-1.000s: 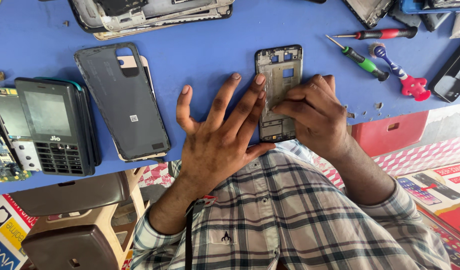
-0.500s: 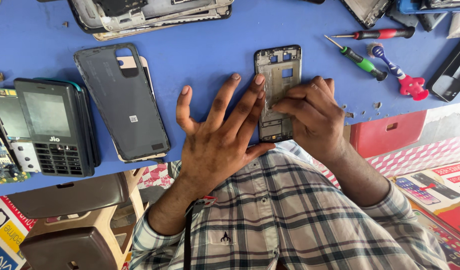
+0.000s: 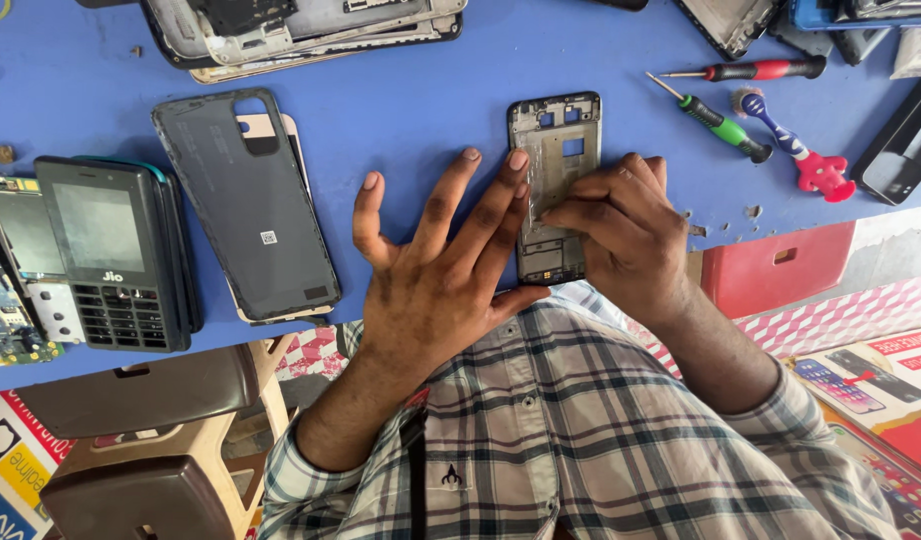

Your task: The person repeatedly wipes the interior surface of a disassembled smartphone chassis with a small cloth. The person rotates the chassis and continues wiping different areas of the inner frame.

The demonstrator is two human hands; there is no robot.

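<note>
Pressure belongs on the phone frame [image 3: 556,185], which lies flat on the blue surface [image 3: 411,110] just far of my shirt. My left hand [image 3: 436,275] is spread wide, fingertips steadying its left edge; my right hand [image 3: 626,235] curls over it, fingers drawn together and pressing its middle. I judge it best to press evenly, keeping the frame from sliding toward the green screwdriver [image 3: 716,122].

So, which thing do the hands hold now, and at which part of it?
The phone frame lies on the blue table. The left hand presses its left edge; the right hand pinches its middle.
</note>
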